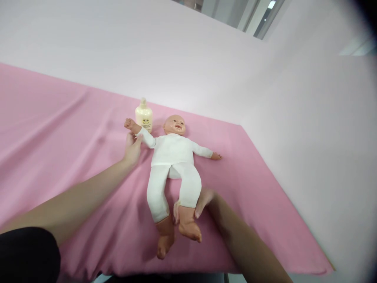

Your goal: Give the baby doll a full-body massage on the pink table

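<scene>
A baby doll in a white top and white trousers lies on its back on a pink cloth, head toward the wall. My left hand is closed around the doll's forearm at the cuff on the left side, and that arm is raised off the cloth. My right hand wraps the lower leg on the right side from beneath, just above the bare foot; some of its fingers are hidden behind the leg. The doll's other arm and other leg are not held.
A cream-coloured bottle with a pale cap stands behind the doll's raised hand. Wrinkled pink cloth covers the table, whose right edge slopes down toward me. White walls rise behind and to the right.
</scene>
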`<state>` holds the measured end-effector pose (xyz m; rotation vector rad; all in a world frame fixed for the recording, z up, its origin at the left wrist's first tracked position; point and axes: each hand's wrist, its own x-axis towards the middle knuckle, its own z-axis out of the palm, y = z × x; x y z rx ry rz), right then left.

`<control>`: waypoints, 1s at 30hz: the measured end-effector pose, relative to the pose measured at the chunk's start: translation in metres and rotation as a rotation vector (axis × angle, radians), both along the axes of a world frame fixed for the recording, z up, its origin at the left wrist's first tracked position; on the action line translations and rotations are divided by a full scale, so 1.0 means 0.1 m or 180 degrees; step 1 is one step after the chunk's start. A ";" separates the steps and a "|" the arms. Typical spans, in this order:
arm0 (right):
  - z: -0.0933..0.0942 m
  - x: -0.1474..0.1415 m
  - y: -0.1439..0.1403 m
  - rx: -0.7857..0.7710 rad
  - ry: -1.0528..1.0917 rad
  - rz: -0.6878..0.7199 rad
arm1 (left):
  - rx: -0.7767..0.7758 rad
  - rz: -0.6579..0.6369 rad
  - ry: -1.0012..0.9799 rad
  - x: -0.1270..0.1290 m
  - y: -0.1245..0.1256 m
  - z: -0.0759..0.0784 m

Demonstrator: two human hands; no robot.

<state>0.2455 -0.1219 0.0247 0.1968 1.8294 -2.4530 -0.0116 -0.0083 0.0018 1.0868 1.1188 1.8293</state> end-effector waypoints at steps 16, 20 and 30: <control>0.01 0.01 -0.05 -0.1696 0.0518 -0.3172 | 0.1417 -0.0899 0.3830 0.13 -0.28 0.15; 0.01 0.01 -0.05 -0.1765 0.0453 -0.3155 | 0.1456 -0.0884 0.3795 0.13 -0.28 0.14; -0.11 0.05 -0.13 -0.1011 0.0729 -0.1694 | 0.0631 -0.0157 0.1969 0.07 -0.13 0.00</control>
